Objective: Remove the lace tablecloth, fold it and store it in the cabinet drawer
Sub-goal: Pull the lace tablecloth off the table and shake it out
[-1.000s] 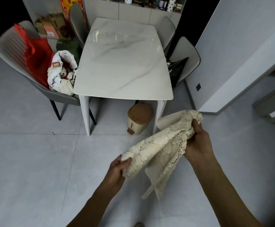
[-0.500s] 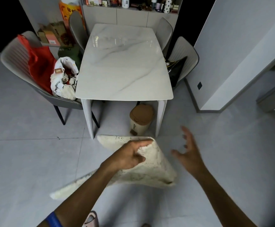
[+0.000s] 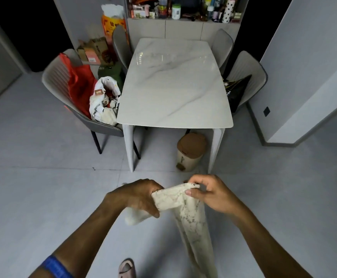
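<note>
Cream lace tablecloth (image 3: 185, 205) bunched between both fists, left hand (image 3: 137, 197) clenched on one fold, right hand (image 3: 213, 194) pinching its top edge, bare white marble table (image 3: 173, 83) beyond

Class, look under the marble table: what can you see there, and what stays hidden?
Under the marble table stands a beige bin with a brown lid, beside the near right leg. Floor tiles show around it. The tabletop hides the space farther back.

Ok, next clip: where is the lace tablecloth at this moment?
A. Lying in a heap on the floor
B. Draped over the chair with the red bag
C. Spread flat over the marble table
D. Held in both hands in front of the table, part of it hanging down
D: the left hand and right hand both grip the lace tablecloth, which trails downward, while the marble table is uncovered.
</note>
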`<act>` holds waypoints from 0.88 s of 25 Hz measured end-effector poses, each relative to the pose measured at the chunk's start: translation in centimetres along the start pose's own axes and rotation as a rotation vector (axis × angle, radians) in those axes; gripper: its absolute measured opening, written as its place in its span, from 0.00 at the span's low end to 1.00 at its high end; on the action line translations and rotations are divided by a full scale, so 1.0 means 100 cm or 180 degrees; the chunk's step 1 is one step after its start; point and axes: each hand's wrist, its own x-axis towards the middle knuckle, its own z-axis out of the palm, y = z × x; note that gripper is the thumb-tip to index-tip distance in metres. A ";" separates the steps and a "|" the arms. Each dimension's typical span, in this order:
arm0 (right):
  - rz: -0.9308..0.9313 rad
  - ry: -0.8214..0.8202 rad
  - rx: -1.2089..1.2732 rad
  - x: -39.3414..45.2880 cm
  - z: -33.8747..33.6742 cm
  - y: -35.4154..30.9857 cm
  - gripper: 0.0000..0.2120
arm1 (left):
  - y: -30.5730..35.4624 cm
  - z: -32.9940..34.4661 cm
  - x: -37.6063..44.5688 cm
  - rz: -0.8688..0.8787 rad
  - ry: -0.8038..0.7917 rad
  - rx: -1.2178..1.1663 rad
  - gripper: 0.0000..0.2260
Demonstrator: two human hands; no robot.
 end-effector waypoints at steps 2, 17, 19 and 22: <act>0.0151 0.0124 0.0494 -0.009 -0.024 0.000 0.06 | -0.036 0.006 -0.007 -0.0277 0.0080 0.0084 0.10; 0.0881 0.0042 -0.0477 -0.057 -0.049 0.028 0.32 | 0.082 0.007 -0.003 0.0860 0.2001 -0.0678 0.09; 0.0324 0.0498 -0.0087 -0.043 -0.009 0.007 0.21 | 0.115 0.019 0.005 0.1046 0.1993 0.0122 0.07; 0.0074 0.1034 0.0660 -0.034 -0.003 -0.004 0.10 | 0.122 0.013 -0.001 0.1097 0.2045 0.0261 0.13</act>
